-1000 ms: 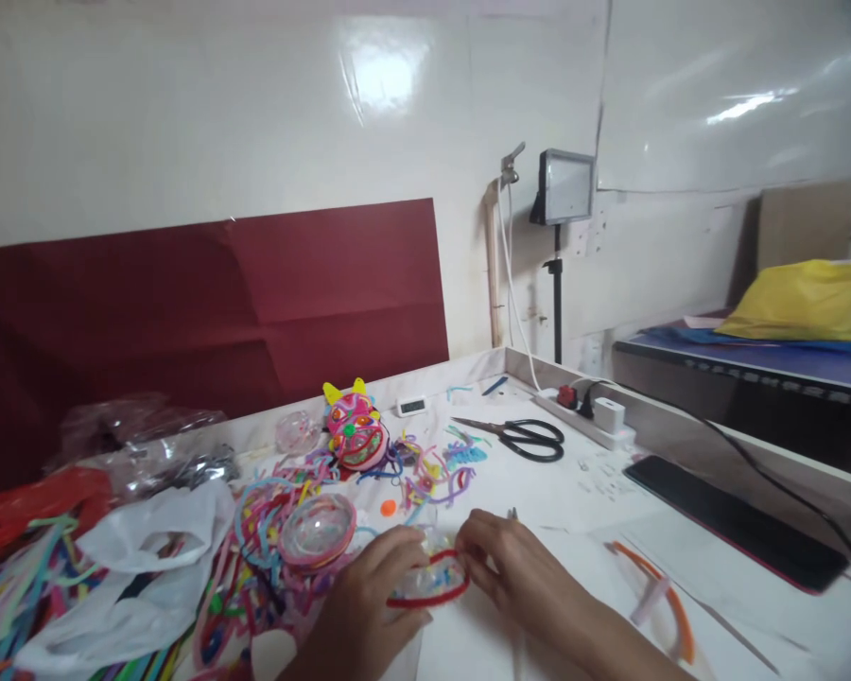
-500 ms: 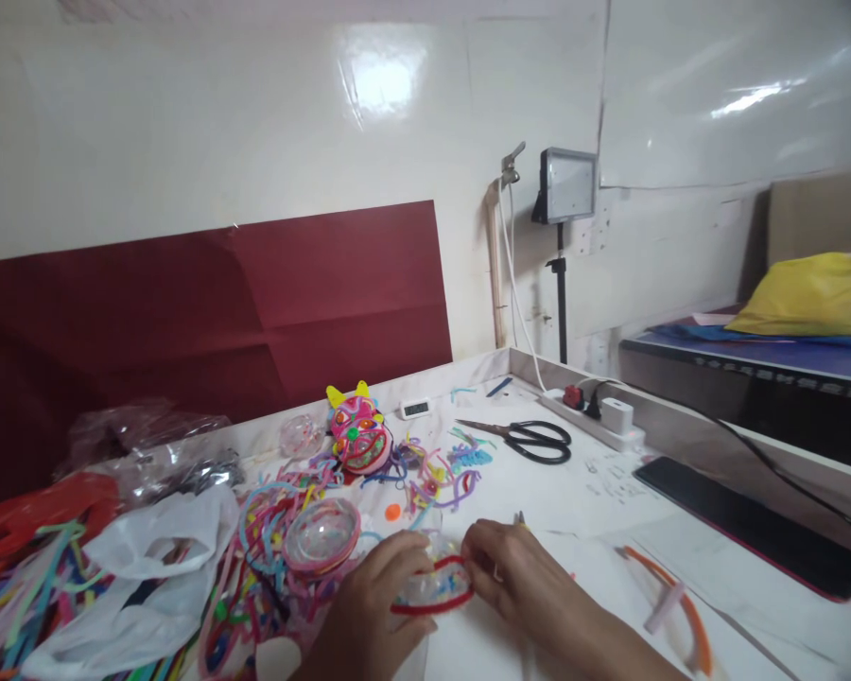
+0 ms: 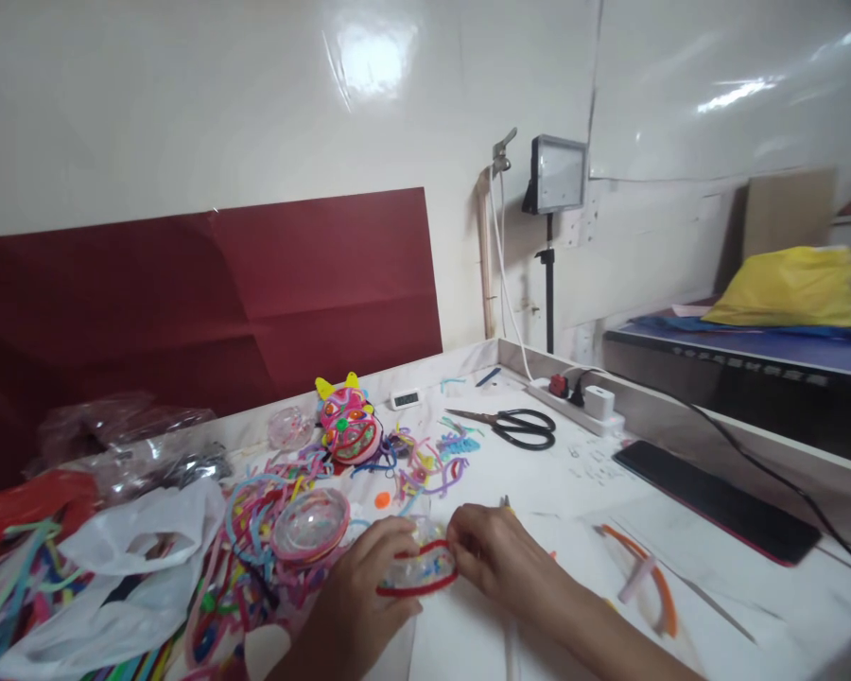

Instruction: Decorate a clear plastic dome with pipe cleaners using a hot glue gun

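- Your left hand (image 3: 365,586) curls around the clear plastic piece (image 3: 420,569) over the near bench (image 3: 482,473); squeezing could dent it.
- Your right hand (image 3: 488,549) pinches its red trim (image 3: 417,592); uneven pulling could peel it loose.

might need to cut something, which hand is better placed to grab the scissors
Probably the right hand: it sits nearer the black-handled scissors, while the left hand holds the red-edged clear piece, though the right is at its edge too.
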A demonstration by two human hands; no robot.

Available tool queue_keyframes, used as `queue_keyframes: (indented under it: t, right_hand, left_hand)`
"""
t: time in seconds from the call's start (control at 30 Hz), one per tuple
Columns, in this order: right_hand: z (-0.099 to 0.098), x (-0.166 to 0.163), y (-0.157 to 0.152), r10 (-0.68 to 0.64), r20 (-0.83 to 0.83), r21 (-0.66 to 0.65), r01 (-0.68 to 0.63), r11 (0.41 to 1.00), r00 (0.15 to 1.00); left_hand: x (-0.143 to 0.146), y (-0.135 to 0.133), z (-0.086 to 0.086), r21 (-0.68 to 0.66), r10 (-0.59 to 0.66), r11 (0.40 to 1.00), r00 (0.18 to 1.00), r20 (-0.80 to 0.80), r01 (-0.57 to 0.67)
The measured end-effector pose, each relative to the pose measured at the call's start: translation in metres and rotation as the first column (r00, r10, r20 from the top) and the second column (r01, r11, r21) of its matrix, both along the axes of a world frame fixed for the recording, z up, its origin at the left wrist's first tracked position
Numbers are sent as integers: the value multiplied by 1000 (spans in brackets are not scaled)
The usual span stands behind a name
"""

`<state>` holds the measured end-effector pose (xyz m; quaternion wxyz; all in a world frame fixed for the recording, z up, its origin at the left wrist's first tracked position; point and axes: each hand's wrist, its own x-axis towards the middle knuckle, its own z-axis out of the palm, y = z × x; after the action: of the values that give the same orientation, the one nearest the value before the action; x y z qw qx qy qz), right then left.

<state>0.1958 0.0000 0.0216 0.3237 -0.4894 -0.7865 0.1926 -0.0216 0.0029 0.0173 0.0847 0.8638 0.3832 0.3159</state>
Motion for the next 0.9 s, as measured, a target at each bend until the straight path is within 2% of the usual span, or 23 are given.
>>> queue_keyframes:
  t: [0.5, 0.9]
  right_hand:
    - [7, -1, 0, -28, 25, -13, 29, 999, 999]
    - [6, -4, 0, -54, 54, -44, 57, 997, 997]
  left_hand:
    - [0, 2, 4, 55, 0, 998, 1000, -17, 1]
    - [0, 0, 2, 30, -34, 999, 999, -42, 36]
